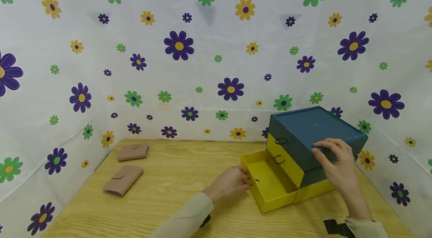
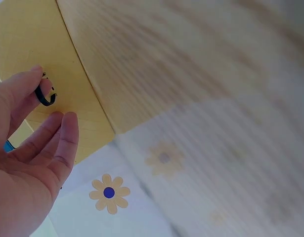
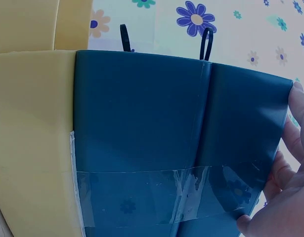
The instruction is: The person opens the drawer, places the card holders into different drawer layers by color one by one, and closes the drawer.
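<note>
A small drawer unit (image 1: 324, 125) with a blue upper part and a yellow bottom tier stands at the right of the table. Its lowest yellow drawer (image 1: 271, 178) is pulled out, with no contents showing inside. At that drawer's front, my left hand (image 1: 227, 183) pinches its black pull loop (image 2: 45, 96) between thumb and index finger; the other fingers extend beside the yellow front. My right hand (image 1: 341, 163) rests on the blue top's near edge, fingertips on the top and thumb against the side, as the right wrist view also shows.
Two pinkish-brown snap wallets (image 1: 133, 151) (image 1: 123, 180) lie at the table's left. Two upper drawers with black loops (image 1: 280, 159) are pushed in. A flower-print curtain (image 1: 202, 80) encloses the wooden table (image 1: 182, 163) at the back and sides. Clear tape crosses the unit's blue side.
</note>
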